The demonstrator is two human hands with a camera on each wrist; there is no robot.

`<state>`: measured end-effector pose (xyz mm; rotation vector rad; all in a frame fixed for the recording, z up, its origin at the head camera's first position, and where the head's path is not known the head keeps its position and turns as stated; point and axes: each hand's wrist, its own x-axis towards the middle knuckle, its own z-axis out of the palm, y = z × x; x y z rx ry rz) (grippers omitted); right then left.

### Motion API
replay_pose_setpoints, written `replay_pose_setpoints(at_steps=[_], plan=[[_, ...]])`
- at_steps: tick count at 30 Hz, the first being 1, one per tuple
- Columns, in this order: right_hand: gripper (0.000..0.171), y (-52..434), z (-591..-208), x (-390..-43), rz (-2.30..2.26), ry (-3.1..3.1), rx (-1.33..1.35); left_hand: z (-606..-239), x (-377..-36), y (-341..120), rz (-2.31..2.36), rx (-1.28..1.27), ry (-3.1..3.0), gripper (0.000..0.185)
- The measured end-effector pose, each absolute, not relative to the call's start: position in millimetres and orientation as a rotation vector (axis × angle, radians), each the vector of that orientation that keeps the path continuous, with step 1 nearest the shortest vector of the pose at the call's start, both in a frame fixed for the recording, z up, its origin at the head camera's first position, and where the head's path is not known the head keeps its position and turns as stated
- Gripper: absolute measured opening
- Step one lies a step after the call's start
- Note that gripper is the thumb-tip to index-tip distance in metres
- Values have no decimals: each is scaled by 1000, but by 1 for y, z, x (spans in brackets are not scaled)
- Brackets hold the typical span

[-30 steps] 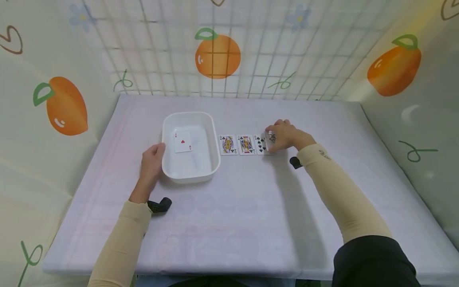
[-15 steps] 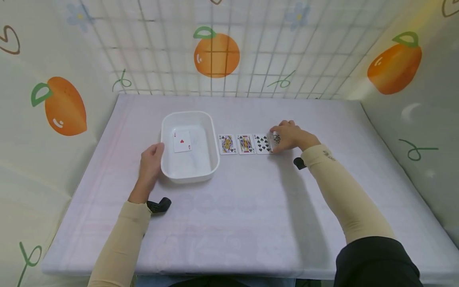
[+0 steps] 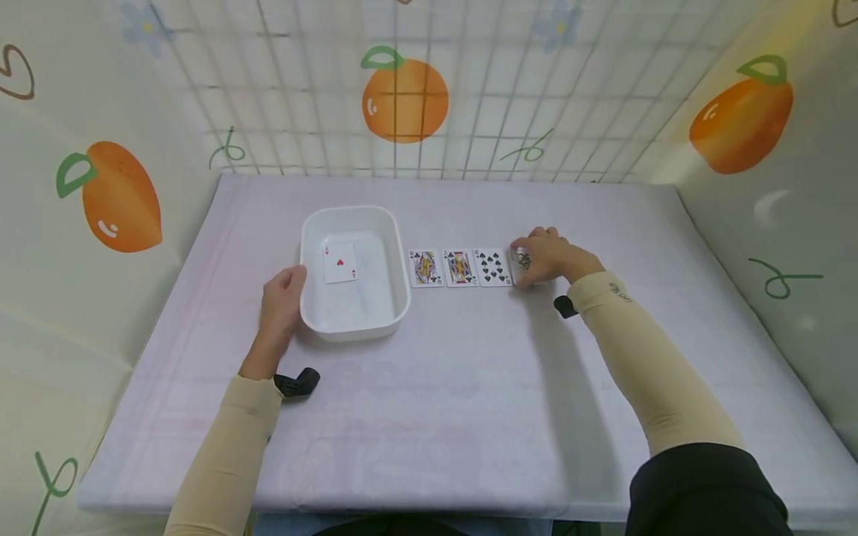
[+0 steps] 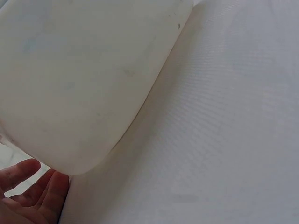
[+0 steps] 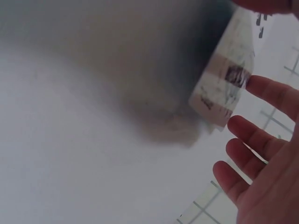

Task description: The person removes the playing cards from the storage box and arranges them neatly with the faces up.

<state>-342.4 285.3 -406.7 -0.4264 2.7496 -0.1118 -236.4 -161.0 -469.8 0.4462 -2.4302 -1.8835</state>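
White table (image 3: 429, 417), white tub (image 3: 355, 333) on the left, card in hand on the right
We've got a smooth pale cover on the top, orange-print fabric walls (image 3: 40, 275) at left, right and far side, plus a wire grid (image 3: 479, 97) at the far end. The tub holds an ace of hearts (image 3: 341, 263); two court cards (image 3: 442, 269) and a black spot card (image 3: 492, 268) run rightward beside it. Both beige sleeves (image 3: 224, 447) reach in from the near side. Our left hand (image 3: 280, 301) touches the tub's left side — can't tell whether it grips. Our right hand (image 3: 553, 257) pinches a playing card (image 5: 224, 84) between thumb and index finger, just right of the row — other fingers spread, card face too blurry to read.
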Motion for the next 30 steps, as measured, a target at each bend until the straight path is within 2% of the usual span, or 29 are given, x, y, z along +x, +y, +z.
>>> replay_pose_setpoints(at_steps=[18, 30], plan=[[87, 289, -410, -344, -97, 2751, -451, -470, -237, -162, -1888, 450, -2426, 64], [92, 287, -399, -345, -143, 2743, -422, -471, -238, -163, -1891, 424, -2429, 65]])
